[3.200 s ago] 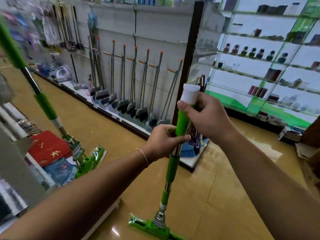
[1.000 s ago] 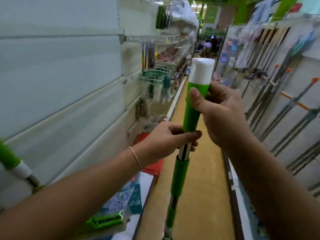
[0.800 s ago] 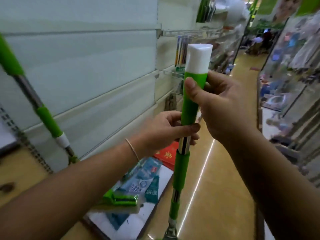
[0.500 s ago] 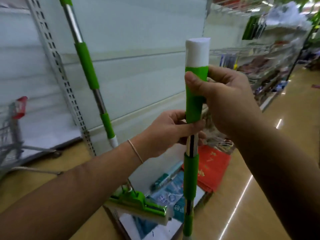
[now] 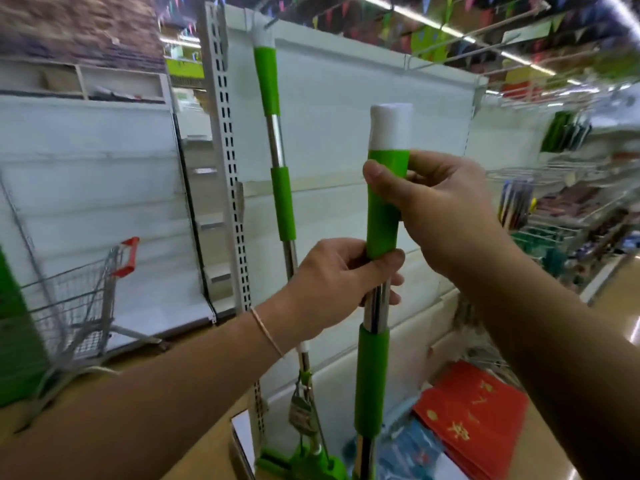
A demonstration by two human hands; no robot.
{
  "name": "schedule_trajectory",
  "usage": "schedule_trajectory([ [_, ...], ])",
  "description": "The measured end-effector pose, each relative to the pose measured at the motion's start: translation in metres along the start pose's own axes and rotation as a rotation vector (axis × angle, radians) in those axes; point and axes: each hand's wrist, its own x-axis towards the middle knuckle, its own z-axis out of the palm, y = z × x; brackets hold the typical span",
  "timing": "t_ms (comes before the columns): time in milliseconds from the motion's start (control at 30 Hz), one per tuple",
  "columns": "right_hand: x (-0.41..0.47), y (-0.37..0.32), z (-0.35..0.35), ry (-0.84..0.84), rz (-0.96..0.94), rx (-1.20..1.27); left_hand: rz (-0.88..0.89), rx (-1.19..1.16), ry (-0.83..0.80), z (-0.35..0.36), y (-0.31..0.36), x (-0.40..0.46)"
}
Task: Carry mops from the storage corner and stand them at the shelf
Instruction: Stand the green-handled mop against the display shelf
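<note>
Head view, nearest first: I have both hands on the mop (image 5: 379, 216) I'm carrying, the left hand (image 5: 332, 282) wrapped around the steel shaft just under the upper green grip, the right hand (image 5: 440, 216) pinching that grip below the white cap, pole upright in front of me. I'd judge the main risk is the foot: it's cut off at the bottom edge, so I can't see where it will land, and it could catch the red packets (image 5: 474, 414) on the low shelf or knock the second mop (image 5: 277, 188) already leaning against the white shelf panel (image 5: 346, 133). That one looks lightly propped and may slide sideways if bumped. Farther off, the trolley (image 5: 79, 303) and the aisle at right are smeared by motion blur.
</note>
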Motion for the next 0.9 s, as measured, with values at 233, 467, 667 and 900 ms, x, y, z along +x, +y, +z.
schedule_trajectory([
  [233, 0.045, -0.013, 0.035, 0.005, -0.072, 0.038, -0.071, 0.250, 0.013, -0.055, 0.052, 0.025],
  [467, 0.092, -0.020, 0.047, 0.071, -0.224, -0.054, -0.003, 0.299, 0.212, -0.070, 0.083, 0.053],
  [667, 0.131, -0.018, 0.051, 0.079, -0.261, -0.059, 0.042, 0.390, 0.268, -0.077, 0.094, 0.086],
  [900, 0.163, -0.018, 0.041, 0.033, -0.275, 0.078, 0.093, 0.519, 0.292, -0.074, 0.110, 0.109],
])
